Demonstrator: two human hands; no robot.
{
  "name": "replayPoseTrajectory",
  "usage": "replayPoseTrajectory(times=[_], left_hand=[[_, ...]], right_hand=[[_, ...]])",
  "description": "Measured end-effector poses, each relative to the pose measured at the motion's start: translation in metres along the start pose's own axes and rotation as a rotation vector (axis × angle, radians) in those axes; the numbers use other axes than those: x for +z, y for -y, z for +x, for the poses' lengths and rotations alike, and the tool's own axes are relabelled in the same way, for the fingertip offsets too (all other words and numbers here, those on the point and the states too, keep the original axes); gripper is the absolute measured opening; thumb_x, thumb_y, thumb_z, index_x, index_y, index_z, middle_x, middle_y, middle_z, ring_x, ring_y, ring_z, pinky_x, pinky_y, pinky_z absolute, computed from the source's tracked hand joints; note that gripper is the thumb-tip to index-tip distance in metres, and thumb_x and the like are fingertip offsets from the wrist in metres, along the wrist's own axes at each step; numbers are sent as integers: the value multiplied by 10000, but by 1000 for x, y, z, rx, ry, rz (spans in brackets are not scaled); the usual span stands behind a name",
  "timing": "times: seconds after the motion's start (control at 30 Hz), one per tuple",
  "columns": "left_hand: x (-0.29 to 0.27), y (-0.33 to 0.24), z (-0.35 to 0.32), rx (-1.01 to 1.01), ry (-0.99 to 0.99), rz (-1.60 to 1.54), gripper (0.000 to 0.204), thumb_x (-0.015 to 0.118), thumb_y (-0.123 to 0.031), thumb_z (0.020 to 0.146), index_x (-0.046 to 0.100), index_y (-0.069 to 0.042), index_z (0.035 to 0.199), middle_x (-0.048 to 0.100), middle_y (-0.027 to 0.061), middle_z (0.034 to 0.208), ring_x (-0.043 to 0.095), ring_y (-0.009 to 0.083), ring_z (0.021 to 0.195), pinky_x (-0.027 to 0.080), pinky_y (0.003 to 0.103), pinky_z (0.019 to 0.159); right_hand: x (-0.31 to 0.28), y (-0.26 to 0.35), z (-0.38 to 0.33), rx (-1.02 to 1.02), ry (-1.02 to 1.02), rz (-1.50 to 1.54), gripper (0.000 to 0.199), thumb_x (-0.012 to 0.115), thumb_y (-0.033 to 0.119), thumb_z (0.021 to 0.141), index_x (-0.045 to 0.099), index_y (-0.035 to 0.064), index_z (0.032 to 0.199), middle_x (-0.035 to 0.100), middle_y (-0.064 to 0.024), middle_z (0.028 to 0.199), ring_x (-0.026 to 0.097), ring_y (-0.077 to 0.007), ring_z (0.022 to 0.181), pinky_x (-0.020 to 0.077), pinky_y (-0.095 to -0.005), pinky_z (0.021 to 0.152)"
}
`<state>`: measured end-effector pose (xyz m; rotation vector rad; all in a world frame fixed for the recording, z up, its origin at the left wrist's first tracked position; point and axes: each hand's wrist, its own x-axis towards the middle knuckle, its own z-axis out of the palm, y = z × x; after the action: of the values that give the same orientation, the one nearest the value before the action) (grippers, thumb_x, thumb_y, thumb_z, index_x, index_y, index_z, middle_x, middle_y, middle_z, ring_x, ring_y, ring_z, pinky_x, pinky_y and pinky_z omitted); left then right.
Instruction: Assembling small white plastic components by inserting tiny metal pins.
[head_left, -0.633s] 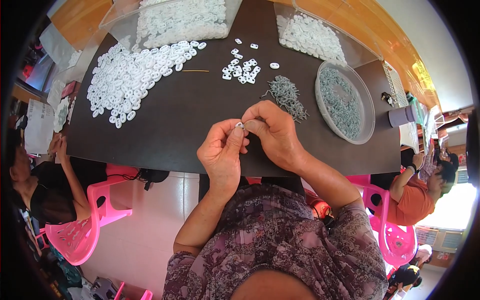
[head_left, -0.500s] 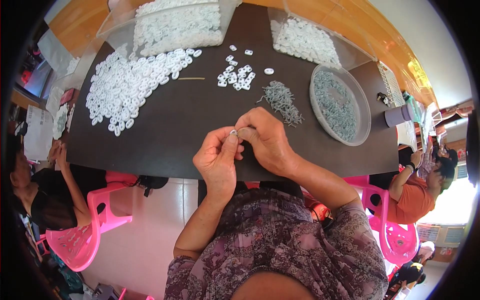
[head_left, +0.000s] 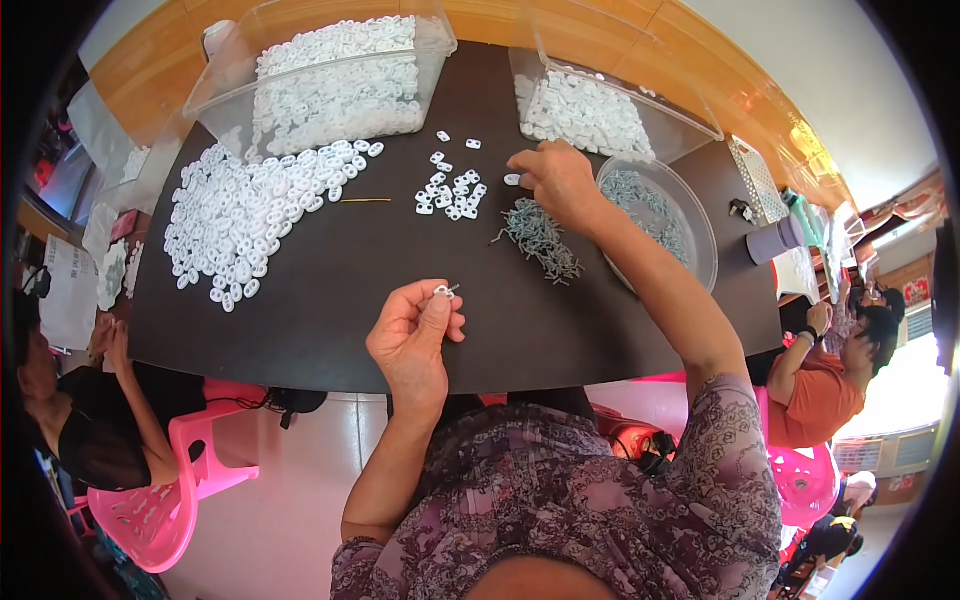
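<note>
My left hand (head_left: pixel 410 345) is closed over the near part of the table, pinching a small white plastic piece (head_left: pixel 442 291) between thumb and fingertips. A thin grey screw (head_left: pixel 455 288) sticks out of that piece. My right hand (head_left: pixel 562 185) is stretched far forward, fingers apart, over a lone white oval piece (head_left: pixel 512 180) lying on the table. Just nearer than this hand lies a loose heap of grey screws (head_left: pixel 540 240). Left of it, several white two-hole pieces (head_left: pixel 455 193) are scattered.
A big heap of white oval pieces (head_left: pixel 225 215) covers the table's left. Behind stand two clear bins (head_left: pixel 430 90) of white pieces. A round tub (head_left: pixel 708 240) of screws, a grey cup (head_left: pixel 775 242) and a thin stick (head_left: pixel 366 200) are also there. People sit on pink chairs (head_left: pixel 190 490) either side.
My right hand has left my left hand and reached forward to the lone oval piece. The left hand keeps its white piece, with the screw now showing. The view has shifted slightly.
</note>
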<state>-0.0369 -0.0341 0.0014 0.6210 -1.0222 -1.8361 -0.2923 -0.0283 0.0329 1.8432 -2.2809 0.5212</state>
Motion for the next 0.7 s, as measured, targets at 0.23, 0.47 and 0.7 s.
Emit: replayPoseTrajectory(times=[0.23, 0.47, 0.7], left_hand=[[-1, 2, 0, 11, 7, 0, 125, 579, -46, 886, 588, 46, 970, 624, 92, 803, 559, 94, 623, 465, 213, 542], [-1, 2, -1, 26, 12, -6, 124, 578, -48, 888, 588, 44, 969, 622, 92, 799, 556, 91, 620, 464, 212, 545], [-1, -6, -1, -36, -21, -18, 114, 576, -57, 890, 578, 43, 946, 627, 105, 810, 565, 107, 617, 472, 219, 556]], right_hand=[[17, -9, 7, -99, 41, -125, 119, 639, 92, 728, 618, 69, 843, 583, -122, 797, 548, -321, 826, 449, -411, 712], [9, -7, 10, -85, 23, 2, 107, 642, 71, 740, 547, 44, 780, 569, -127, 725, 548, -332, 745, 443, -407, 658], [-31, 65, -33, -210, -128, 278, 134, 669, 78, 755, 546, 54, 802, 557, -112, 723, 543, -298, 660, 433, -376, 582]])
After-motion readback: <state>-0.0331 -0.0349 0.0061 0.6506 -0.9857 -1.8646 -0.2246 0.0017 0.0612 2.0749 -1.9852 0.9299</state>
